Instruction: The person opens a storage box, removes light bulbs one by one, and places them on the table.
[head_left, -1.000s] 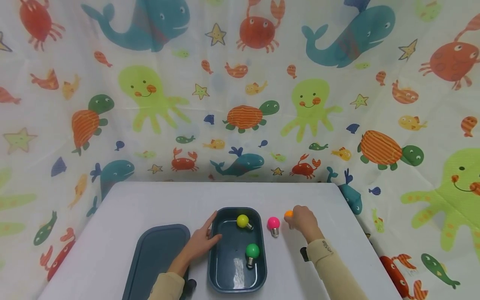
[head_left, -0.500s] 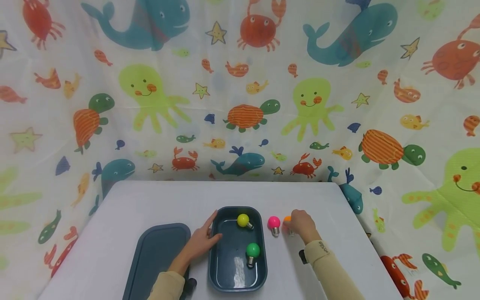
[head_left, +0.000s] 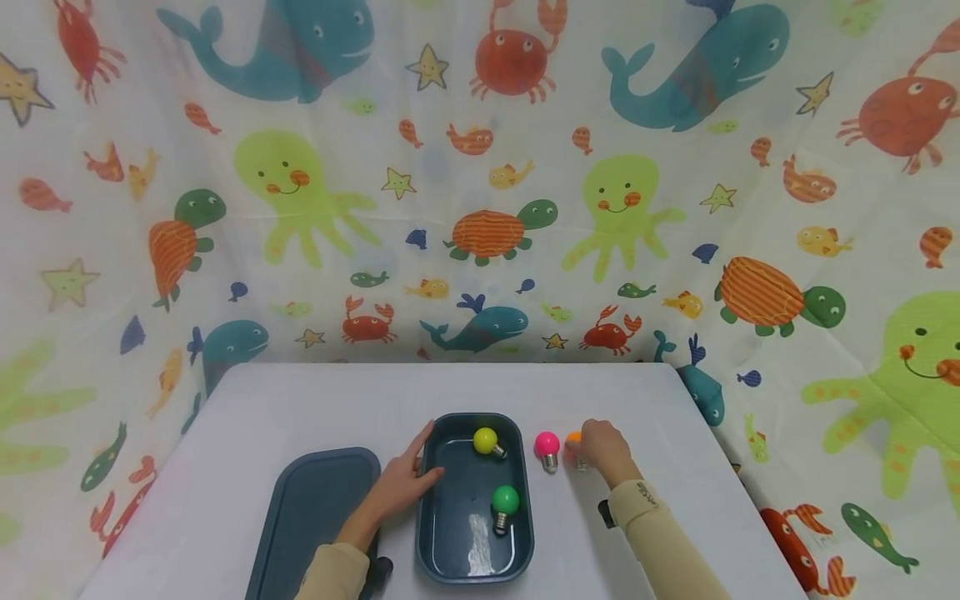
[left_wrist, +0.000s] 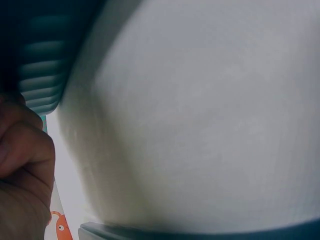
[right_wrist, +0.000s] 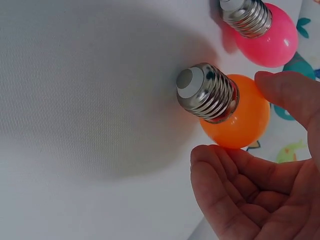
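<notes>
Now the orange bulb is pinched between the thumb and fingers of the right hand, low over the white worktop; in the right wrist view its metal screw base points away from the palm, and its shadow falls on the cloth beneath. A second ago the same hand was seen a little farther back on the worktop with the orange bulb showing at its far side; since then hand and bulb have been brought nearer and leftward, so that the bulb is now just beside the pink bulb, and hardly any shift is seen over the last half second. The pink bulb is found lying on the worktop between the orange bulb and the dark tray, unmoved. Inside the tray a yellow bulb is seen at the far end and a green bulb nearer the middle, both where they were. The left hand is rested against the tray's left rim, fingers straight and relaxed with nothing gripped, its place unchanged. Left of it the tray's lid lies flat on the worktop.
</notes>
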